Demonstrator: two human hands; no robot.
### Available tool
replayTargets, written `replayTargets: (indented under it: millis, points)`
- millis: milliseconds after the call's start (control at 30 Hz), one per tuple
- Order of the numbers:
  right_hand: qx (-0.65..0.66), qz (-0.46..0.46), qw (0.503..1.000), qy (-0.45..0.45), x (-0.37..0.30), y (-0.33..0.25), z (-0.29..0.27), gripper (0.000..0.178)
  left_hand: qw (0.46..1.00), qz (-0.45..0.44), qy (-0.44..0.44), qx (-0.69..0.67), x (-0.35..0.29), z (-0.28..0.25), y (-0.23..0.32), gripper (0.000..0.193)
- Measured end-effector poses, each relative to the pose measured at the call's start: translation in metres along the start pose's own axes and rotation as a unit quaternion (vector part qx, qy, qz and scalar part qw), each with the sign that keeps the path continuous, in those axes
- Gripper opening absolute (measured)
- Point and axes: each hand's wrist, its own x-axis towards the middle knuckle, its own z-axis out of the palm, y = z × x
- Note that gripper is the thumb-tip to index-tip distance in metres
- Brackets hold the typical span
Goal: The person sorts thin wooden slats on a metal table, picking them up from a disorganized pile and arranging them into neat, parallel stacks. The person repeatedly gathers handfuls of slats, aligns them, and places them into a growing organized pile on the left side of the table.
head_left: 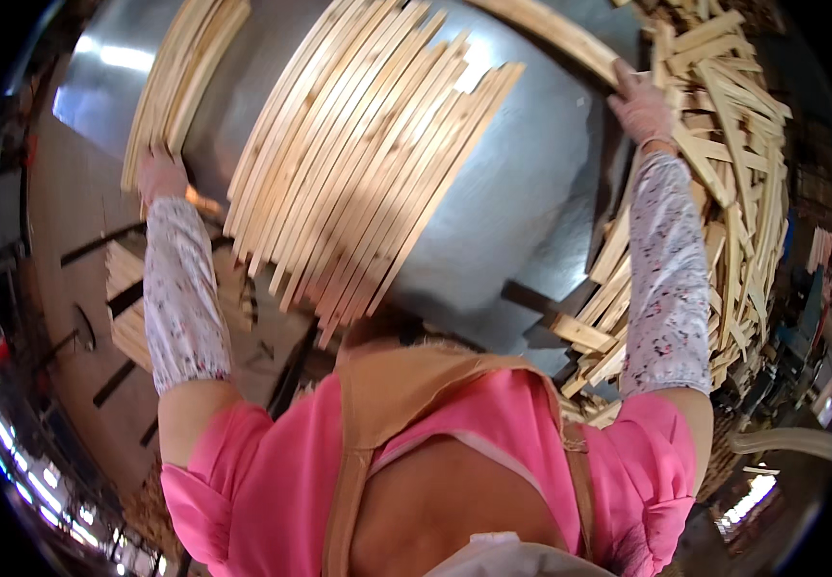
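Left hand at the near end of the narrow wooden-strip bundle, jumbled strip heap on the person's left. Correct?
Wrong side: the head view shows the jumbled strip heap on the person's right. The left hand is at the narrow wooden-strip bundle, as stated.

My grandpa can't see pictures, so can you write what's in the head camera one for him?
A person's left hand touches a bundle of long wooden strips, and the right hand touches the end of another wooden length. Between them, a slanting row of strips lies on a shiny metal table, with a messy wood pile at right.
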Motion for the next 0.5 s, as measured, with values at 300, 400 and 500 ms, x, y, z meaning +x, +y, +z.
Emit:
replayTargets:
  millis: [300,400,500]
  points:
    - [0.437,0.166,0.873,-0.141,-0.149,-0.142,0.004,0.045,0.999,0.044,0.014,-0.022,0.021,-0.017,0.000,0.064]
    - [0.114,-0.252,0.961,0.009,-0.247,-0.196,0.088,0.039,0.960,0.109,0.051,-0.252,0.012,0.034,0.033,0.071]
    - [0.312,0.070,0.924,-0.212,-0.281,-0.348,0.022,0.042,0.902,0.163,-0.086,-0.391,-0.023,0.016,0.097,0.074]
